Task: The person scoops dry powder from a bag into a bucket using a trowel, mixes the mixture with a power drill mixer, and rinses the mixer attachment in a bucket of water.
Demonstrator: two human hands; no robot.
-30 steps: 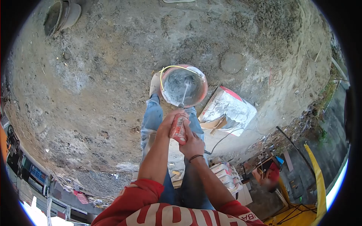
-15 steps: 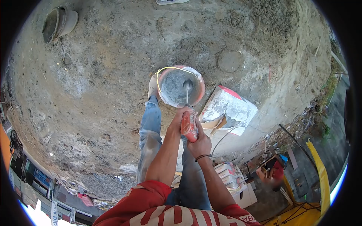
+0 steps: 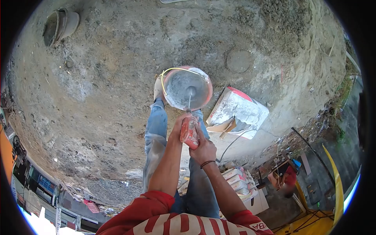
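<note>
A dusty red power drill [image 3: 190, 132] with a mixing paddle [image 3: 190, 96] on its shaft is held in both hands. My left hand [image 3: 177, 124] wraps round the front of its body, and my right hand [image 3: 205, 149] grips the rear, where a cord trails away. The paddle reaches down into a pink-red bucket [image 3: 208, 94] with a yellow handle, and its lower end is sunk in grey mortar [image 3: 178, 88]. The bucket stands on the ground by my feet.
An open, torn cement bag [image 3: 243, 111] lies right of the bucket. Black buckets [image 3: 66, 24] lie on their side at the far left. Wet grey mix [image 3: 284, 19] covers ground at the upper right. Stacked bags [image 3: 237, 181] and another person [image 3: 289, 178] are at the lower right.
Both hands and the drill have shifted slightly left and down. The paddle has moved left inside the bucket, with its head now less visible in the mortar.
</note>
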